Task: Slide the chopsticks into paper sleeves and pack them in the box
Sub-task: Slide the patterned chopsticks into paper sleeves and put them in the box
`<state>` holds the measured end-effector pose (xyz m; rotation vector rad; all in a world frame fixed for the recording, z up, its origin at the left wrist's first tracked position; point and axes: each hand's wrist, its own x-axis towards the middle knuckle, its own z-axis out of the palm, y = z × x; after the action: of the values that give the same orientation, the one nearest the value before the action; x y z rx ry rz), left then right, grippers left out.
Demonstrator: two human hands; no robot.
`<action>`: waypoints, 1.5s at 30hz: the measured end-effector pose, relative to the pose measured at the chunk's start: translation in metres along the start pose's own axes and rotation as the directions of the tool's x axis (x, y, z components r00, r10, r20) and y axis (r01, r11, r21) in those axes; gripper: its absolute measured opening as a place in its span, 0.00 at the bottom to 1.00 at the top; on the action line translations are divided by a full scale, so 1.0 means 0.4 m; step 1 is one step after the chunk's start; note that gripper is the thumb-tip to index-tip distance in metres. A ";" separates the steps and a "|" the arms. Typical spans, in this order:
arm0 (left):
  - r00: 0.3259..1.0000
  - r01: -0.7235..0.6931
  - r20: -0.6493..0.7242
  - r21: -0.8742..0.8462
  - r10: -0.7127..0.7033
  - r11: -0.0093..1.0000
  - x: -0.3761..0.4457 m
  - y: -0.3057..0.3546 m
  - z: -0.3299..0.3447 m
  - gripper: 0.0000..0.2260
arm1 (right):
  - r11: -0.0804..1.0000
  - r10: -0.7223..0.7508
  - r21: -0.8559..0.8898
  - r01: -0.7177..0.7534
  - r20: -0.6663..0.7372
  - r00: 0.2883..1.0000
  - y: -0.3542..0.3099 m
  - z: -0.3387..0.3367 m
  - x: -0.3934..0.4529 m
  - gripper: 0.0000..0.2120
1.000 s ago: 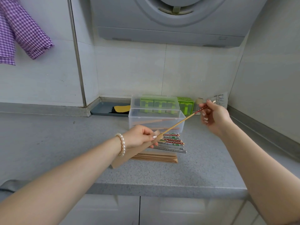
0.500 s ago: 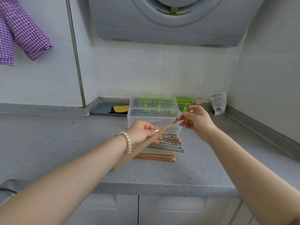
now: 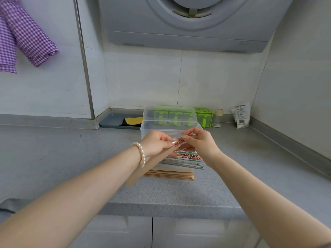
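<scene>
Gripping paper sleeve: left hand | pinching chopstick: right hand

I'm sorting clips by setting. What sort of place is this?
Most likely a home kitchen: a range hood hangs over a grey countertop, with tiled walls and a green seasoning box set behind.

The grey countertop carries loose chopsticks, stacked paper sleeves, and apparently two clear boxes.

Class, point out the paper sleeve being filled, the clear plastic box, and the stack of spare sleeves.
paper sleeve (image 3: 152, 164), head view, on its brown middle.
clear plastic box (image 3: 148, 129), head view, on its left wall.
stack of spare sleeves (image 3: 172, 174), head view, on its top sheet.
</scene>
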<state>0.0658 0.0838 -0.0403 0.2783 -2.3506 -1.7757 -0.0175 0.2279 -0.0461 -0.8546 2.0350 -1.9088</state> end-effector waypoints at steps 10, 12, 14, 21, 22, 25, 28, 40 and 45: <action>0.993 0.071 0.098 -0.019 -0.068 0.997 0.005 0.005 -0.021 0.04 | 0.992 0.099 0.066 -0.104 0.080 0.992 -0.005 -0.007 0.017 0.09; 0.983 0.098 0.153 0.045 -0.104 0.994 0.009 0.008 -0.030 0.07 | 0.992 0.105 0.061 -0.109 0.061 0.993 -0.004 -0.018 0.027 0.10; 0.973 0.142 0.164 0.123 -0.161 0.982 0.010 0.007 -0.037 0.08 | 0.987 0.133 0.083 -0.138 0.067 0.989 -0.006 -0.030 0.035 0.10; 0.977 0.183 0.086 0.132 -0.195 0.974 0.022 -0.009 -0.059 0.04 | 0.971 0.082 -0.209 -0.116 -0.163 0.983 0.052 -0.089 0.085 0.05; 0.976 0.186 0.085 0.139 -0.199 0.973 0.024 -0.013 -0.063 0.04 | 0.910 0.074 -0.389 -0.144 -0.190 0.979 0.080 -0.094 0.095 0.03; 0.975 0.196 0.075 0.161 -0.210 0.967 0.028 -0.024 -0.072 0.05 | 0.717 0.144 -0.667 -0.202 -0.143 0.979 0.170 -0.091 0.116 0.05; 0.974 0.209 0.052 0.183 -0.222 0.960 0.034 -0.031 -0.083 0.07 | 0.610 0.166 -0.768 -0.193 -0.114 0.979 0.213 -0.079 0.123 0.05; 0.963 0.201 0.117 0.296 -0.244 0.934 0.028 -0.053 -0.108 0.05 | 0.705 0.275 -0.639 -0.309 -0.155 0.949 0.238 -0.111 0.164 0.06; 0.972 0.183 0.059 0.416 -0.228 0.891 0.029 -0.059 -0.117 0.04 | 0.700 0.329 -0.628 -0.341 -0.140 0.934 0.225 -0.122 0.173 0.07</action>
<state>0.0675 0.0311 -0.0502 0.5202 -2.8548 -1.3829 -0.1225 0.2297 -0.1112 -0.5126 2.6816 -1.0085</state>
